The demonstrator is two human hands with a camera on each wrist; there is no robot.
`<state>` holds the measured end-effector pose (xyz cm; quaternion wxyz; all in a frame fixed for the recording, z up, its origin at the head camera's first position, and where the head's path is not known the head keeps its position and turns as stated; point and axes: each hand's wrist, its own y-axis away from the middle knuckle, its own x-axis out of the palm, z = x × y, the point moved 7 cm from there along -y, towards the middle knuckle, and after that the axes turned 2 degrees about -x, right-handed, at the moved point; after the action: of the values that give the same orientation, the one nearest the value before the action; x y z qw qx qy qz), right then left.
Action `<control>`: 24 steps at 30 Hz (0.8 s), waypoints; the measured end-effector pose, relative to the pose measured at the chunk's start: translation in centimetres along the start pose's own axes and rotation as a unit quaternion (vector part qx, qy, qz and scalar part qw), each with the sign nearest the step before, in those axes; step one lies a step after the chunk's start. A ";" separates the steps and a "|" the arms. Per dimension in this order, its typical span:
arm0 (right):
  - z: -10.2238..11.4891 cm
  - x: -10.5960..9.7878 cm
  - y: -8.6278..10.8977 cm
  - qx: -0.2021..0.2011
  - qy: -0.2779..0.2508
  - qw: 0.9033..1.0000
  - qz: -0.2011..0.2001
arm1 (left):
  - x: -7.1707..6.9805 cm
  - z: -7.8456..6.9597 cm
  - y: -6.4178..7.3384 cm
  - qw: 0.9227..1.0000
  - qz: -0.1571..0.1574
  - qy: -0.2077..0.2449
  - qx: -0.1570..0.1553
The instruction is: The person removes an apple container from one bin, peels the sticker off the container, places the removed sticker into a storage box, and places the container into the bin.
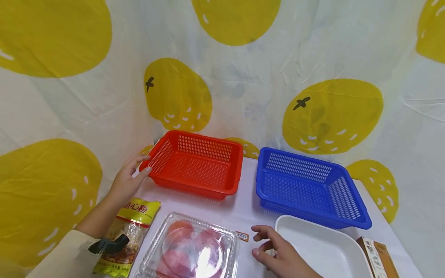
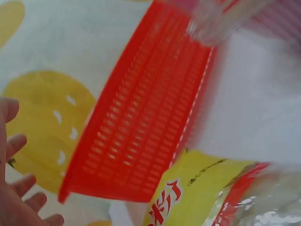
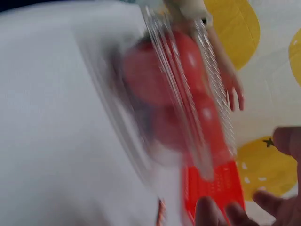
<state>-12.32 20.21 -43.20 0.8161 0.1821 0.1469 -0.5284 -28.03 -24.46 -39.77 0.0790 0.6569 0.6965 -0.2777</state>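
My left hand [image 1: 128, 179] is beside the left end of the red basket [image 1: 194, 189], its fingers spread and overlapping the rim in the head view. In the left wrist view, its fingertips [image 2: 16, 143] show apart from the basket's wall. Below that arm lies a yellow-topped plastic food bag [image 1: 139, 210] with red lettering. A clear lidded plastic box [image 1: 161, 243] holds several red round fruits [image 3: 181, 70] that look like tomatoes. My right hand [image 1: 281, 253], fingers loosely bent and holding nothing, hovers between this box and a white tub [image 1: 323, 247].
Behind the white tub stands a blue basket [image 1: 295, 191]. A small orange packet [image 1: 242, 236] lies between the clear box and my right hand. At the right table edge is a brown-and-white box [image 1: 379, 256]. A lemon-patterned cloth [image 1: 250, 85] hangs behind the table.
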 end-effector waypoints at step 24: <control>-1.1 8.8 -2.8 -0.011 -0.145 0.987 -0.061 | 3.1 7.7 -3.3 0.964 0.061 0.229 -0.122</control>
<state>-11.38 12.50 -48.38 0.7968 0.0852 0.0439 -0.5966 -33.51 -25.44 -46.73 0.0138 0.7296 0.6832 -0.0273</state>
